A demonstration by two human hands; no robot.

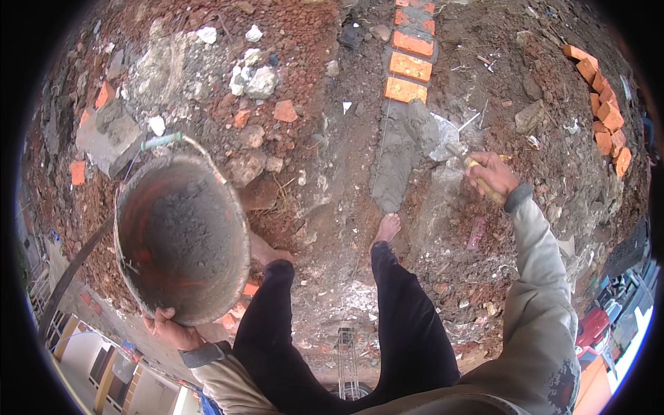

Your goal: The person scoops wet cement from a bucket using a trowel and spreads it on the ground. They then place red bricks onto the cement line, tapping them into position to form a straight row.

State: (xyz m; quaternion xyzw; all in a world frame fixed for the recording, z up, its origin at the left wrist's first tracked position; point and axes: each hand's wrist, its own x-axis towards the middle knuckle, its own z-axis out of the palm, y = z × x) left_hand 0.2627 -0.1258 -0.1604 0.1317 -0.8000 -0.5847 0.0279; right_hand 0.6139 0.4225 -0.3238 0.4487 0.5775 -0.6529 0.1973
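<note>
My left hand (171, 329) grips the near rim of a round, mortar-crusted bucket (181, 238), held up at my left with grey mortar inside. My right hand (490, 174) is closed on the wooden handle of a trowel (445, 140), whose blade carries a lump of grey mortar (421, 124). The blade sits over a strip of wet mortar (394, 169) laid on the ground. That strip continues a row of orange bricks (410, 67) running away from me. My bare feet stand on the dirt just below the strip.
Red earth with rubble, white stones (252, 79) and brick pieces covers the ground. A curved line of orange bricks (603, 111) lies at the far right. A grey slab (111, 135) rests at the left. A thin string runs along the brick row.
</note>
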